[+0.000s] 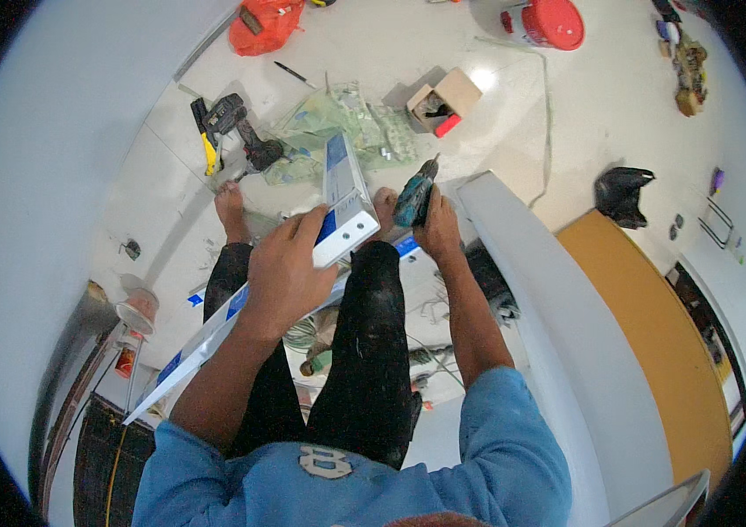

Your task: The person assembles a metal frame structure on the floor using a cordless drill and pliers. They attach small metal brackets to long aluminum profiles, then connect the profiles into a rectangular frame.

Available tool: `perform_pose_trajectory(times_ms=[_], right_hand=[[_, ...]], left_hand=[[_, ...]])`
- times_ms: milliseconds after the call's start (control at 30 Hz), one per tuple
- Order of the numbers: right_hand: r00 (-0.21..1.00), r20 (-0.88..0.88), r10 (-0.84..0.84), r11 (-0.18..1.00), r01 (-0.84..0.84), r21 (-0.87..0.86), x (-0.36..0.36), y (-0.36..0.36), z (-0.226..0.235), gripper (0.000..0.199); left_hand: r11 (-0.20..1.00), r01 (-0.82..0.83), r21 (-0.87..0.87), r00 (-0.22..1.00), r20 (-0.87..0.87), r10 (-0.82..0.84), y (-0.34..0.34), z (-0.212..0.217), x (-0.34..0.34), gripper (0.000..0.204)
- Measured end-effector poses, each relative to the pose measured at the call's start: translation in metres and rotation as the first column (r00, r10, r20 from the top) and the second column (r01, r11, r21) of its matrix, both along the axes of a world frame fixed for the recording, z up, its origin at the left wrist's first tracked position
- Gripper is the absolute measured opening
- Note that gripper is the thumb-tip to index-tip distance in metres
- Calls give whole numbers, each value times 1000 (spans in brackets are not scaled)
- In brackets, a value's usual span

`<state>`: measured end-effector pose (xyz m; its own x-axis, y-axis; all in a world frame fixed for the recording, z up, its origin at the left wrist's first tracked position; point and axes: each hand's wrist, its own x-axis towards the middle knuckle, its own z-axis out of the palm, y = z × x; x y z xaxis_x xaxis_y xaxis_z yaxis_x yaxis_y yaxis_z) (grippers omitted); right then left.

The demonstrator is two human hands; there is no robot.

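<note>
The left hand [289,268] grips a white L-shaped metal bracket [342,206] with blue film, above the floor [514,114]. The right hand [434,230] is closed around a teal cordless drill [415,198]. Steady the bracket firmly, bit square to it.

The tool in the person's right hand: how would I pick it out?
Start at the long white ledge curving down the right side. Just left of its top end, the right hand grips a teal and black power drill, its tip pointing away. Another drill lies on the floor, but that one is black and nobody holds it.
</note>
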<state>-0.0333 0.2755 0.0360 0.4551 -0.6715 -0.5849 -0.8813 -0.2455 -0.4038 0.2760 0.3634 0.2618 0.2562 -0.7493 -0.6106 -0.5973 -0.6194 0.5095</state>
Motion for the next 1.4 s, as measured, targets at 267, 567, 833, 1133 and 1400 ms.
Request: perform_pose_trajectory(times_ms=[267, 567, 833, 1133, 1400], right_hand=[[983, -140, -119, 978, 91, -190, 16, 9, -196, 94], [982, -140, 125, 983, -103, 155, 13, 1, -125, 60], [306, -66, -950, -19, 152, 988, 179, 132, 225, 63], [669, 205, -714, 568, 384, 728, 230, 103, 170, 68], [778, 606, -163, 822, -232, 519, 173, 26, 56, 73]], left_hand=[[920, 14, 393, 998, 48, -35, 109, 27, 37, 84], [880, 5, 475, 1000, 10, -11, 288, 39, 78, 86], [937, -233, 259, 970, 0, 242, 333, 40, 85, 83], [-359, -783, -508, -546, 284, 788, 517, 32, 137, 118], [-981, -176, 83, -688, -723, 62, 618, -21, 154, 53]])
